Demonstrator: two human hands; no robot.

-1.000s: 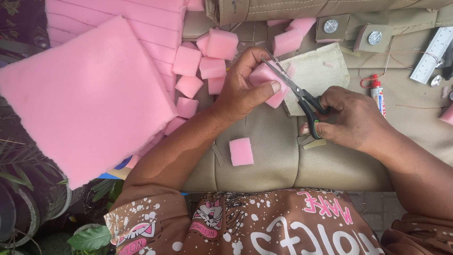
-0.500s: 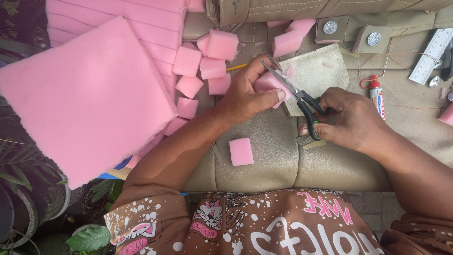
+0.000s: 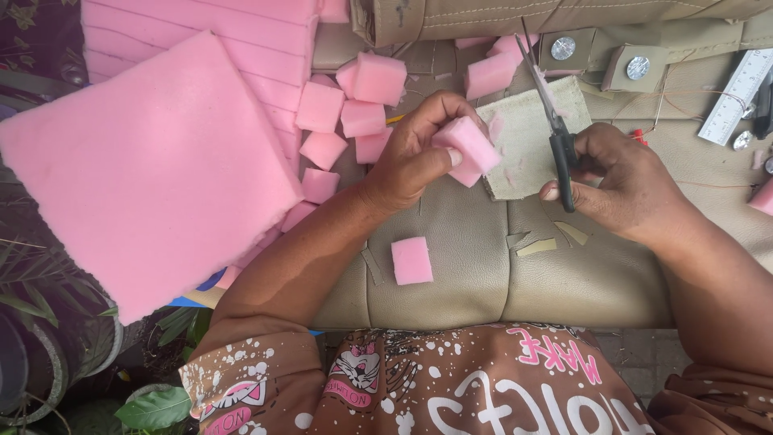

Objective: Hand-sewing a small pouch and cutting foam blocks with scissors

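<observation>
We note the pink foam block [image 3: 469, 151] pinched in the left hand [image 3: 415, 157], fingers [image 3: 444, 158] closed around it. Just right of those fingers, the right hand [image 3: 624, 181] grips black scissors [image 3: 554, 121], blades pointing up. Left of the fingers lie cut foam squares [image 3: 346, 113]; below, one square [image 3: 411, 260] on tan leather [image 3: 483, 274].

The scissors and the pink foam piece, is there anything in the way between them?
Nothing visible. The left hand holds the pink foam piece up, and the scissors in the right hand point away beside it. Only open air shows between them, over a tan fabric piece lying below.
</observation>
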